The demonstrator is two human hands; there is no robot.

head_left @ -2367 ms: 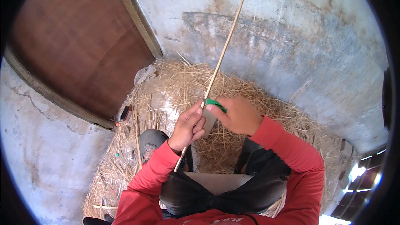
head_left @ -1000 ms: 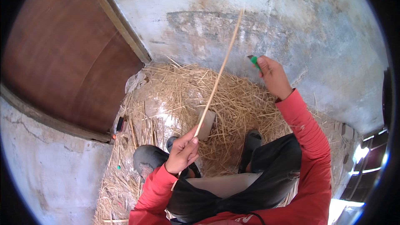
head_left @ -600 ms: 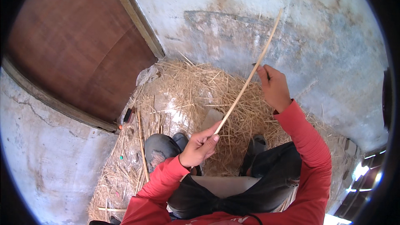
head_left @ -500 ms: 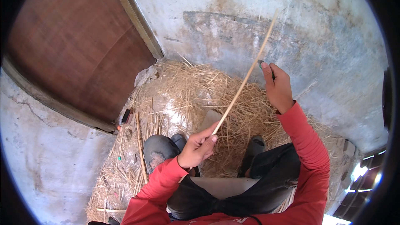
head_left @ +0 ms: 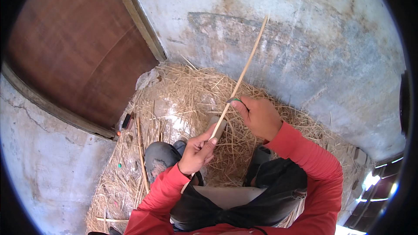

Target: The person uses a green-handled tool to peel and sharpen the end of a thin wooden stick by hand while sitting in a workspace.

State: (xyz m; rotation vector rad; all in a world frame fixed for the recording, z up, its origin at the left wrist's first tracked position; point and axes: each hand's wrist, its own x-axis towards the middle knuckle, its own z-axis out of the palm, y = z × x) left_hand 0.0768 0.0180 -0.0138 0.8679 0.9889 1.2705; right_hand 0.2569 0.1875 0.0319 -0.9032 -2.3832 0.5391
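A stained, whitish-grey wall (head_left: 344, 61) is marked by a darker, roughened patch (head_left: 222, 30). At left, a reddish-brown panel (head_left: 74, 52) is edged by a wooden frame (head_left: 139, 17); below it, a second pale wall section (head_left: 52, 178) is crossed by a crack (head_left: 32, 115). The floor (head_left: 176, 124) is strewn with straw-coloured strips (head_left: 196, 78), heaped toward the wall's foot. Bright light is admitted through gaps (head_left: 371, 180) at lower right.
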